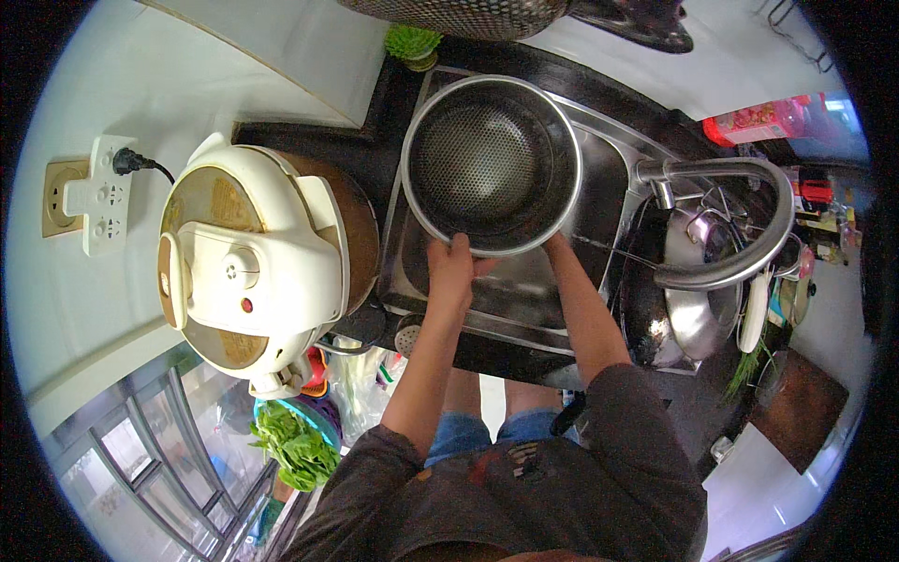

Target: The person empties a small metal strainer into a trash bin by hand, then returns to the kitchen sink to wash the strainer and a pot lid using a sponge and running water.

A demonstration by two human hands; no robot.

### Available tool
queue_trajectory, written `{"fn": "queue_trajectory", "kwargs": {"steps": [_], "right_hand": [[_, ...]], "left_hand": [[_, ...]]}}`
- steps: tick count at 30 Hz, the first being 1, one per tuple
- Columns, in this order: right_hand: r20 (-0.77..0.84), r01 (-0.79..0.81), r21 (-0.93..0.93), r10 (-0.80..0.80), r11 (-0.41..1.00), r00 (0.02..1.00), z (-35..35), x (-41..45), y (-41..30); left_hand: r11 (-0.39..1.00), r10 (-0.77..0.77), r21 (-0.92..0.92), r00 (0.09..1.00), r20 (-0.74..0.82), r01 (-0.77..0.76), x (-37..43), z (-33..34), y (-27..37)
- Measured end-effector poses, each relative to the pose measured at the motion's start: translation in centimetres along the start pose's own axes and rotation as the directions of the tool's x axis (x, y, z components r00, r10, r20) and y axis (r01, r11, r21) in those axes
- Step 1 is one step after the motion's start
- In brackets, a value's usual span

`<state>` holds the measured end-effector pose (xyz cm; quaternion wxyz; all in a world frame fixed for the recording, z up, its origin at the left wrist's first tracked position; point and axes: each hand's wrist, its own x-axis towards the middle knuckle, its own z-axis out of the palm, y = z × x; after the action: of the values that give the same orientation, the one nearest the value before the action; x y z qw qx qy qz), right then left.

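A round metal inner pot (491, 161) with a honeycomb-textured inside is held over a stainless steel sink basin (523, 298). Nothing shows inside the pot. My left hand (451, 265) grips its near left side, thumb up by the rim and the other fingers partly hidden below. At the near right side, my right hand (557, 244) supports the pot from outside; most of its fingers are hidden by the wall. To the left stands a large cream rice cooker (281, 281), its lid down.
A curved metal faucet (779, 204) arches over the right side, above a dark wok (639, 309) and a shiny metal bowl (692, 309). A plug (130, 161) sits in a wall adapter. Leafy greens (295, 442) lie in a basket at lower left. A perforated metal utensil (463, 14) hangs overhead.
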<state>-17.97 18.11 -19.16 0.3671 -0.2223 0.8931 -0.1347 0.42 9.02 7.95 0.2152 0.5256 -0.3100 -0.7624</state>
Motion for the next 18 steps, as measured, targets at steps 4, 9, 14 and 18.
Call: {"fn": "queue_trajectory", "kwargs": {"steps": [4, 9, 14, 18], "right_hand": [[0.12, -0.164, 0.511, 0.118, 0.844, 0.986, -3.4, -3.4, 1.3], [-0.22, -0.008, 0.836, 0.348, 0.548, 0.911, -8.7, -12.0, -3.7], [-0.25, 0.181, 0.964, 0.419, 0.197, 0.873, -10.2, -14.5, -4.5], [-0.12, 0.116, 0.993, 0.376, 0.034, 0.919, -12.6, -14.7, -5.1]], "left_hand": [[0.999, -0.046, -0.007, 0.997, 0.061, 0.046, 2.8, -0.7, -2.7], [0.998, -0.06, -0.009, 0.998, 0.032, 0.06, 4.0, 0.2, -3.5], [0.992, -0.129, 0.011, 0.991, -0.024, 0.129, 5.7, 0.6, -5.6], [0.995, -0.091, 0.051, 0.996, 0.016, 0.09, 7.6, -0.5, -7.2]]}}
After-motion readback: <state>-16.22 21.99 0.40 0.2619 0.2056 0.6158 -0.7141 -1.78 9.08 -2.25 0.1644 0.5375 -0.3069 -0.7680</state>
